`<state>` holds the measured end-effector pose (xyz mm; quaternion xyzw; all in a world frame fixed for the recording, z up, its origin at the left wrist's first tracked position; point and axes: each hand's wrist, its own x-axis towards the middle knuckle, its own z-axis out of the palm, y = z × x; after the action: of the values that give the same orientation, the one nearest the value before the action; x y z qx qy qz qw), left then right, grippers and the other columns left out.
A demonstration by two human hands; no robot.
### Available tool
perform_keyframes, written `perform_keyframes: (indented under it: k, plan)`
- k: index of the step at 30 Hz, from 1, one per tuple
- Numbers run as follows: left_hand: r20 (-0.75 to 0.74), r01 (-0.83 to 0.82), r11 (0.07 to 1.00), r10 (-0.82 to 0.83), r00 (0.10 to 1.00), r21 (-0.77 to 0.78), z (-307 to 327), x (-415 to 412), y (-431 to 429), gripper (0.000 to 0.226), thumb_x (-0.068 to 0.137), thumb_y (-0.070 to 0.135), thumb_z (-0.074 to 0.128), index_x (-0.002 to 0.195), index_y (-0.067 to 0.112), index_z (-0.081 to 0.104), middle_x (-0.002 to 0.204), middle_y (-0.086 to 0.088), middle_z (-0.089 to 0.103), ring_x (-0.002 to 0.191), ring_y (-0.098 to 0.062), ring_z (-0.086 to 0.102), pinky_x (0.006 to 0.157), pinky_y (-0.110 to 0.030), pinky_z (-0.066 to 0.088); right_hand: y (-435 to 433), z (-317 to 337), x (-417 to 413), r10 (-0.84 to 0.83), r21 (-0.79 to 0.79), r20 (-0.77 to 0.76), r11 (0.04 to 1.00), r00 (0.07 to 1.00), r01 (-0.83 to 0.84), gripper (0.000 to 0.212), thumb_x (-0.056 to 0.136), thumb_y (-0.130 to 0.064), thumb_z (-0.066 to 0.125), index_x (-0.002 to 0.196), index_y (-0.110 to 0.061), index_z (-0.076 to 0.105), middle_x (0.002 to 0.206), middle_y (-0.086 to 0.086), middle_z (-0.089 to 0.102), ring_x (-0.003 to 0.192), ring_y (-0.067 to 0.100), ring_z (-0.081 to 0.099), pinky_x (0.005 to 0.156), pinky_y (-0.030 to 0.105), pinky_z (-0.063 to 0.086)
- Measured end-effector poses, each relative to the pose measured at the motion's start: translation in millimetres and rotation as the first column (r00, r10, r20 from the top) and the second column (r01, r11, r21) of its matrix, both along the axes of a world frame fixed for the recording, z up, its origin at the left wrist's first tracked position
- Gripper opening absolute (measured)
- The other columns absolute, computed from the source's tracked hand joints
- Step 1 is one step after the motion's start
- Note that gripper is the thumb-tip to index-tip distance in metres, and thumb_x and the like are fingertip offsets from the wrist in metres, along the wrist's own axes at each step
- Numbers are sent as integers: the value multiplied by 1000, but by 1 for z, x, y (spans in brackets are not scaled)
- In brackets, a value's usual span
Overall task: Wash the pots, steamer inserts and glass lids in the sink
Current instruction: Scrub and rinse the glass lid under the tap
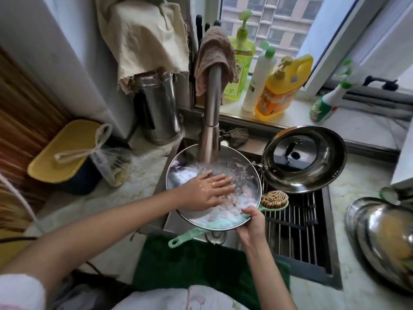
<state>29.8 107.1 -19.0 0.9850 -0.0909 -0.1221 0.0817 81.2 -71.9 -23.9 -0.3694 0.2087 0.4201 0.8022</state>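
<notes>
In the head view, a round glass lid with a steel rim (178,175) is held tilted over the steel sink (225,239) at the centre of the frame, under water running from the brushed-steel tap (211,108). The left hand (206,190) is laid flat on the wet glass with its fingers straight and slightly spread; a ring is seen on one finger. The right hand (251,222) is curled round the lid's lower right rim, thumb on top; its fingers under the rim are hidden. Splashing water blurs the upper right part of the lid.

A mint-green long-handled brush with a brown coiled scrubbing head (274,198) is partly covered by the lid: only the head at the right and the handle end below the rim are visible. It lies across a black wire draining rack (295,224) set in the right half of the sink.

A shiny steel pot (304,158) is tipped on its side at the upper right of the rack, with a second glass lid with a black knob (292,155) seen inside it. At the right edge, stacked steel bowls (380,240) are blurred and cut off by the frame.

On the windowsill at the upper right, a green pump bottle (240,63), a white bottle (259,81), an orange-and-yellow detergent jug (279,90) and a green-and-white spray bottle (328,101) are lined up. A brown cloth (214,57) is draped over the tap's top, hiding its bend.
</notes>
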Motion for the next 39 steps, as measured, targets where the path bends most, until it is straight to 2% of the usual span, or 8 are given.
perform_keyframes:
  k: [8, 13, 18, 21, 26, 30, 34, 39]
  plan:
    - [24, -624, 781, 624, 781, 23, -3, 28, 13, 59, 99, 48, 23, 138, 10, 45, 132, -16, 56, 137, -28, 34, 115, -56, -1, 1, 6, 10, 78, -9, 106, 997, 991, -78, 68, 58, 4, 33, 116, -22, 59, 92, 21, 71, 77, 35, 70, 63, 43, 58]
    - [6, -169, 979, 171, 985, -114, -14, 15, -20, 59, 98, 52, 15, 147, 34, -11, 156, 7, -13, 145, -10, -10, 118, -46, -4, -1, 3, 13, 5, 0, 70, 1000, 998, -5, 71, 59, 3, 33, 121, -19, 55, 92, 20, 72, 79, 34, 71, 71, 47, 55]
    - [43, -379, 918, 377, 925, 119, -17, 23, 30, 62, 89, 57, -1, 145, 34, -17, 158, -6, 18, 140, -25, 29, 115, -45, 9, -13, 3, 11, 5, 32, 44, 999, 999, -7, 70, 54, 1, 43, 121, -14, 55, 87, 20, 73, 75, 33, 72, 57, 41, 59]
    - [0, -501, 865, 501, 865, 9, -16, 48, 20, 67, 87, 59, 4, 146, 33, -16, 160, -5, 1, 147, -25, 5, 116, -54, 9, -7, 7, 11, 0, 24, 10, 1000, 1000, 0, 70, 58, 4, 29, 120, -8, 56, 82, 20, 72, 69, 33, 71, 52, 39, 57]
    - [61, -28, 997, 32, 998, -75, -8, 46, -40, 58, 98, 46, 15, 151, 28, -1, 158, 4, -11, 145, -11, -11, 117, -40, -10, 3, 9, 13, -17, 87, -3, 996, 1000, 18, 61, 51, 4, 40, 106, -15, 58, 82, 14, 72, 69, 28, 71, 54, 41, 57]
    - [89, 48, 995, -40, 995, -90, -12, 18, -3, 60, 95, 57, 14, 148, 33, -1, 158, 7, -1, 146, -11, -3, 118, -42, 1, -1, 1, 12, -1, 54, -9, 999, 1000, 2, 113, 22, -3, 69, 133, -11, 49, 105, 23, 69, 87, 39, 69, 63, 48, 57]
    - [11, -376, 924, 378, 926, -65, -8, 45, 2, 70, 93, 58, 13, 151, 22, -5, 157, -2, -17, 145, -14, -12, 109, -47, 32, -3, 7, 16, 50, 39, 19, 998, 999, -51, 75, 53, 4, 35, 124, -13, 53, 76, 17, 71, 63, 30, 70, 50, 33, 56]
    - [39, -95, 983, 102, 994, -155, 5, 58, -54, 57, 102, 36, 23, 151, 23, -4, 158, 0, -12, 144, -10, -14, 117, -40, -11, 13, 14, 16, 6, 130, 20, 991, 1000, -8, 36, 28, -7, 67, 64, -4, 72, 76, 18, 67, 60, 29, 68, 52, 34, 57]
